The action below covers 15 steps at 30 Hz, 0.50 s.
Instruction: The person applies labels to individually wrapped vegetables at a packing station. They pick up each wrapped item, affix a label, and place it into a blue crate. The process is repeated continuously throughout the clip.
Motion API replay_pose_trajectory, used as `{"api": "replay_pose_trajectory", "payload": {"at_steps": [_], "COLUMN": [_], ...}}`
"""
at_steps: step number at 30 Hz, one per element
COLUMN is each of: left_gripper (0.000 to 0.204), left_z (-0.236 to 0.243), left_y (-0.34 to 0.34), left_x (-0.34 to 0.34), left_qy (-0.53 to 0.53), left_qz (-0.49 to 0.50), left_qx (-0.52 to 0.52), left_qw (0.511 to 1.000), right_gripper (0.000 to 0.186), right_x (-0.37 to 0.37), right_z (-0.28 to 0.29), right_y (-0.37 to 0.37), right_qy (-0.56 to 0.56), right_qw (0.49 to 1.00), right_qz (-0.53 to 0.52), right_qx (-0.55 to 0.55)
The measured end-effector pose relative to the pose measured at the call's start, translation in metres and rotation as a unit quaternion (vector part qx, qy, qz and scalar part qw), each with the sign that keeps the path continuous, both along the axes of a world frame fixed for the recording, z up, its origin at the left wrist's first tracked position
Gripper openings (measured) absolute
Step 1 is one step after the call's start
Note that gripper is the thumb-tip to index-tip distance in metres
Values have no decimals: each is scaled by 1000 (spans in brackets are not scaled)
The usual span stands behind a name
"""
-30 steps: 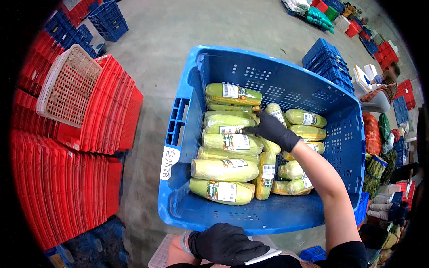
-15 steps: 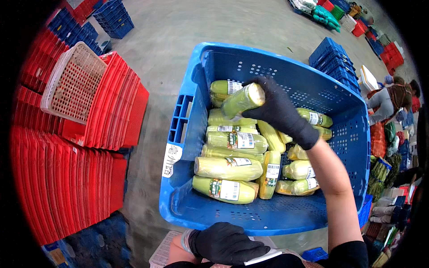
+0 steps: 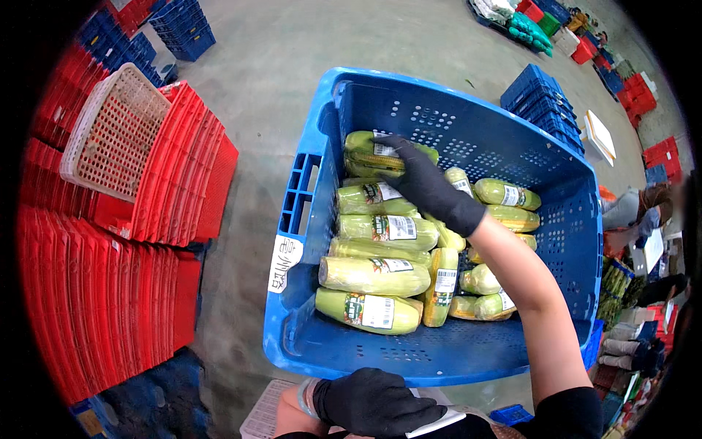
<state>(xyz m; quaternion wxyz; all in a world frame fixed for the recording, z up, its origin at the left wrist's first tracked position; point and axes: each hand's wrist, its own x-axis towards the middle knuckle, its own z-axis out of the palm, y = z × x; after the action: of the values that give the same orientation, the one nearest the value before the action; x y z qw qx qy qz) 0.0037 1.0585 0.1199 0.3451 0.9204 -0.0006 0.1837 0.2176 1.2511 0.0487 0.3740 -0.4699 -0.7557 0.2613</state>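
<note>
Film-wrapped corn ears in pale green husks, with printed labels, lie in a large blue plastic crate (image 3: 446, 374). In the crate's far left part, my right hand (image 3: 420, 175), black-gloved, curls its fingers round the end of a corn pack (image 3: 369, 165) that lies flat beside others. Yellow kernels show through the film there; the fingertips are partly hidden. Below the crate's near rim, my left hand (image 3: 369, 402), also gloved in black, is closed with a flat white thing (image 3: 437, 423) jutting out from under it. A labelled corn pack (image 3: 369, 311) lies nearest the front left.
Tall stacks of red crates (image 3: 110, 293) stand at the left, with a white perforated basket (image 3: 121, 132) tilted on top. Stacked blue crates (image 3: 541, 102) stand beyond the far right corner. Another person (image 3: 636, 208) bends at the right among produce and crates. Grey floor (image 3: 270, 95) lies between.
My right hand has brought the corn pack down from a raised, tilted position to lie flat at the crate's far left. My left hand has barely moved.
</note>
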Motion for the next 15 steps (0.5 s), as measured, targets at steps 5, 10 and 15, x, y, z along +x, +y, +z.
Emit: {"api": "replay_pose_trajectory", "payload": {"at_steps": [5, 10, 15], "left_gripper": [53, 52, 52], "left_z": [3, 4, 7], "left_y": [3, 3, 0], "left_x": [3, 4, 4], "left_qy": [-18, -27, -40], "left_qz": [11, 29, 60], "left_qx": [7, 11, 16], "left_qw": [1000, 999, 997], "right_gripper": [62, 67, 47], "right_x": [45, 47, 51], "right_z": [5, -25, -7], "right_y": [1, 9, 11], "right_qy": [-371, -408, -425], "right_qw": [915, 896, 893], "right_qz": [-153, -173, -144], "right_qx": [-42, 24, 18]}}
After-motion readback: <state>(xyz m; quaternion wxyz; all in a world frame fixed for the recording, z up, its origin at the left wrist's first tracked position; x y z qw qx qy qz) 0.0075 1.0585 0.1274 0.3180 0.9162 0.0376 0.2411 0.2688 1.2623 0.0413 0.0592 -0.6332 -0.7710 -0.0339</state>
